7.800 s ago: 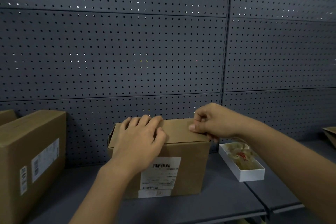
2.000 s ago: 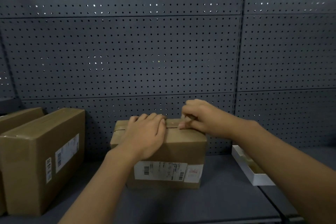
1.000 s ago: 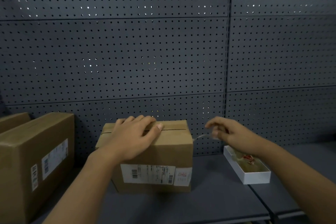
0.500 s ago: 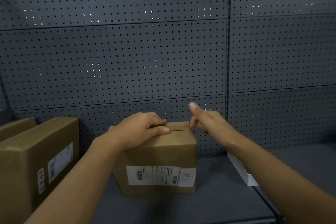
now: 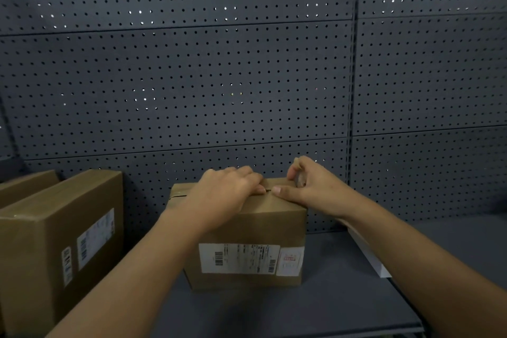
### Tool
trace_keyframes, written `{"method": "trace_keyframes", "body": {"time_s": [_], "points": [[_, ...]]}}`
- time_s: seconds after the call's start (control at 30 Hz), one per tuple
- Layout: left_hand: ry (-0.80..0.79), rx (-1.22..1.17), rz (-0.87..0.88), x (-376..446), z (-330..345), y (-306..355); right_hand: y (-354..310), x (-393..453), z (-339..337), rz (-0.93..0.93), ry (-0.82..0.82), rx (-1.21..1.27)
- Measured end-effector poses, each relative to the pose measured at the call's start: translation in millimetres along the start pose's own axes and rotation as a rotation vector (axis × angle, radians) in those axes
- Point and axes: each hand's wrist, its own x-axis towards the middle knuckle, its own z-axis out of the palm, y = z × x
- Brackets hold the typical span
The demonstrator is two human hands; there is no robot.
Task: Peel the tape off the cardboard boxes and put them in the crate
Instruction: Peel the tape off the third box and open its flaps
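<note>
While the box (image 5: 248, 230) stands on the grey shelf (image 5: 315, 307) just in front of the pegboard (image 5: 208, 82), both hands are laid on its top. The left hand (image 5: 225, 195) is spread palm down over the middle of the top, its fingers together and bent over the seam, pressing on the cardboard rather than pinching anything. The right hand (image 5: 307, 186) is set at the top's right end, with the thumb laid flat along the seam and the fingers curled at the far edge; whether tape is caught between them cannot be told. A dark slit is seen along the top at the left end, beyond the left hand. A white label (image 5: 238, 258) and a smaller red-printed sticker (image 5: 290, 261) are stuck on the front face. A larger box (image 5: 55, 244) with two labels is stood well to the left on the same shelf, with the corner of another behind it. A white tray (image 5: 370, 255) is partly hidden behind the right forearm.
</note>
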Motion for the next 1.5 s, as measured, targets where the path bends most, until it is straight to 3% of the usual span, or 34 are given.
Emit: {"method": "trace_keyframes", "body": {"time_s": [0.43,0.63,0.83,0.93,1.07,1.27,1.4,1.5], "points": [[0.003,0.054,0.043,9,-2,-3,-6,28,-21,-0.322,-0.047,-0.473],[0.054,0.064,0.048,10,1,-5,-6,30,-21,-0.374,-0.139,-0.893],[0.070,0.041,0.047,5,1,-6,-16,27,-13,-0.343,-0.140,-0.754],[0.031,-0.191,-0.036,2,3,-13,-24,28,-13,-0.288,-0.161,-0.729],[-0.012,-0.521,0.012,-7,6,-28,-27,28,-17,-0.238,-0.162,-0.709],[-0.045,-0.325,-0.047,-10,1,-31,-30,27,-9,-0.344,-0.059,-0.905],[-0.054,-0.185,-0.002,-7,-7,-24,-21,31,-13,-0.430,-0.148,-1.034],[-0.069,-0.159,0.003,-9,-7,-20,-16,36,-13,-0.398,-0.204,-0.958]]}}
